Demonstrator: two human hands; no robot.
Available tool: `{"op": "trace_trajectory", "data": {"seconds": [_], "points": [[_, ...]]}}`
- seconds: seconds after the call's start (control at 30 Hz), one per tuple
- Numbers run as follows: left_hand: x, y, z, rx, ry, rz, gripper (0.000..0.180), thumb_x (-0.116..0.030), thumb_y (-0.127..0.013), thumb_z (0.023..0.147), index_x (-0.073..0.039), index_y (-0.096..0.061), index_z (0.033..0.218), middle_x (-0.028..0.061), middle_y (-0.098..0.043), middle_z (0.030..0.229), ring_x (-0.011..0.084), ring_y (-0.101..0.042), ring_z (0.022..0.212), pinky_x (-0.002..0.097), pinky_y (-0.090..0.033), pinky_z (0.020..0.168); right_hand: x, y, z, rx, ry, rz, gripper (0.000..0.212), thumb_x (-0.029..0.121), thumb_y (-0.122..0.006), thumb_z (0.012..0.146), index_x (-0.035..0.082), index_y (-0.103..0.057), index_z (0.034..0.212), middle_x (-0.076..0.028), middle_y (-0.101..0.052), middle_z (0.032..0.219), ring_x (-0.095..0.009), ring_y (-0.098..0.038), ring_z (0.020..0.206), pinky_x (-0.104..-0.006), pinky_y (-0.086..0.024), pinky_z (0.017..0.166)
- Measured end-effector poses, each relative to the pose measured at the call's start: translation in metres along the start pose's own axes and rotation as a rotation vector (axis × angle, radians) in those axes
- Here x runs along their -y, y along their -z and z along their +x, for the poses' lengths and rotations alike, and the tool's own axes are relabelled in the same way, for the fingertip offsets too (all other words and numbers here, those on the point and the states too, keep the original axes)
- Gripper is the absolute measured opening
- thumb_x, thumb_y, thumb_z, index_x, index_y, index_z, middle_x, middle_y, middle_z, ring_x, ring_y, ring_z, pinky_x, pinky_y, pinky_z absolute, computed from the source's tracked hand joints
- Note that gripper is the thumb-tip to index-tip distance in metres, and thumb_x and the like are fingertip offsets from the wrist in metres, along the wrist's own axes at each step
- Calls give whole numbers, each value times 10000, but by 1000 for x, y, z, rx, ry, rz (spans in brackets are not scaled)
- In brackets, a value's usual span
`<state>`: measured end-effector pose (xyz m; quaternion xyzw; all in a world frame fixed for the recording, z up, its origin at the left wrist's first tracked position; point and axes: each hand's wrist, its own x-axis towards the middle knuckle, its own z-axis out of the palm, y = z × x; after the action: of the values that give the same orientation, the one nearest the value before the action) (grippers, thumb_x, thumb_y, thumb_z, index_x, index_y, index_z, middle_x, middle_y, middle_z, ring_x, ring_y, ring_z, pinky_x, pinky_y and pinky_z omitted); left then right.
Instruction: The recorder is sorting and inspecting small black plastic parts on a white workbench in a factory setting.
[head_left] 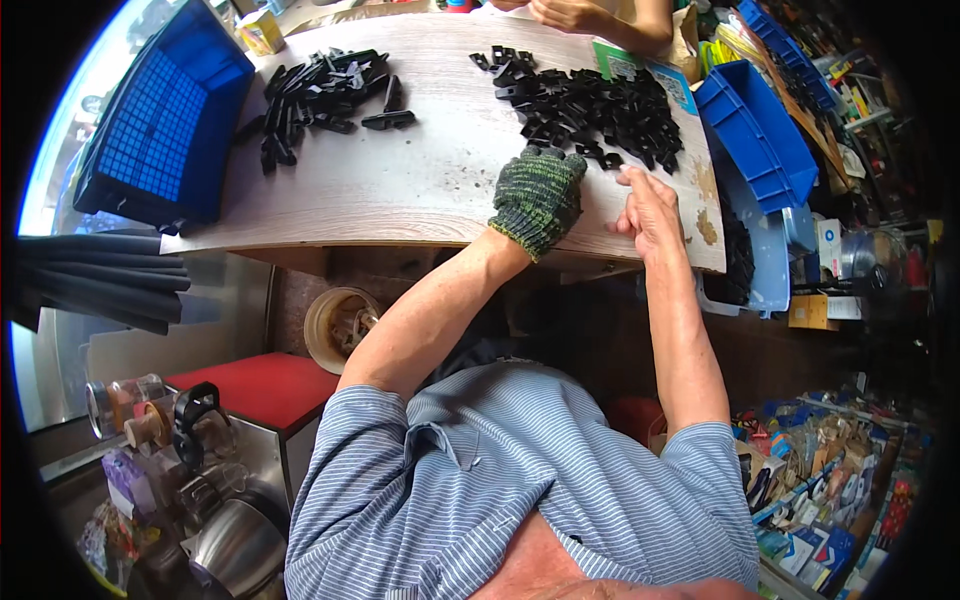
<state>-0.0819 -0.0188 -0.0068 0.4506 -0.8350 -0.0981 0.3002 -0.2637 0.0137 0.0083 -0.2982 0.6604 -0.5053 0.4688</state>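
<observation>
Shirt [510, 440]: blue with white stripes, closest of all.
Kettle [238, 550]: shiny, low on the left, well apart from both hands.
Red top [265, 390]: flat, lower than the counter, out past the left arm.
Bucket [322, 335]: pale and round, down below the counter's front.
Counter [430, 185]: pale, with its front edge running under both wrists.
Right grip [654, 212]: bare, fingers half bent and pointing up and left. I cannot tell if it pinches something small.
Left grip [540, 195]: in a green and black glove, back side up, fingers curled forward. Their undersides are hidden, so I cannot tell if they pinch anything.
Black bits [600, 105]: in a heap on the right half of the counter, straight ahead of the glove, and ahead and a little left of the bare hand.
Heap's long way: slanting from far left to near right; single bits point every which way.
Nearer hand: the glove is right at the heap's near side; the bare fingertips are just beside a few loose bits.
Open room: wide bare counter to the left of the glove; only a thin strip between the bare hand and the right edge.
Blue bin [760, 135]: just past the right edge.
Blue basket [155, 135]: at the counter's left end.
Long black parts [325, 95]: another heap, far left, beside the basket.
Other person's hand [570, 13]: at the far side, past both heaps.
</observation>
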Motion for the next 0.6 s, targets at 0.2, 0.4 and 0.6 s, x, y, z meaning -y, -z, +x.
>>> {"op": "trace_trajectory", "data": {"seconds": [0.2, 0.4, 0.6], "points": [[2, -1, -3, -41, -68, -31, 184, -135, -669, 750, -98, -663, 930, 145, -663, 877, 357, -633, 869, 482, -515, 732, 0, -24, 0, 118, 54, -282, 302, 325, -663, 956, 23, -671, 931, 5, -547, 641, -100, -438, 361, -246, -342, 336], [1, 2, -7, -179, -121, -156, 225, -137, -654, 791, -81, -654, 1009, 154, -672, 930, 355, -641, 876, 465, -520, 741, 5, -25, -4, 305, 79, -235, 325, 317, -611, 955, 6, -686, 901, -26, -547, 560, -135, -463, 348, -289, -381, 333], [0, 11, -17, -51, 287, -684, 319, -272, -658, 908, -51, -677, 1137, 199, -698, 1023, 357, -664, 978, 441, -532, 833, -9, -29, -10, 201, 155, -29, 288, 287, -608, 962, 19, -659, 870, 6, -471, 498, -124, -449, 335, -283, -414, 349]]}}
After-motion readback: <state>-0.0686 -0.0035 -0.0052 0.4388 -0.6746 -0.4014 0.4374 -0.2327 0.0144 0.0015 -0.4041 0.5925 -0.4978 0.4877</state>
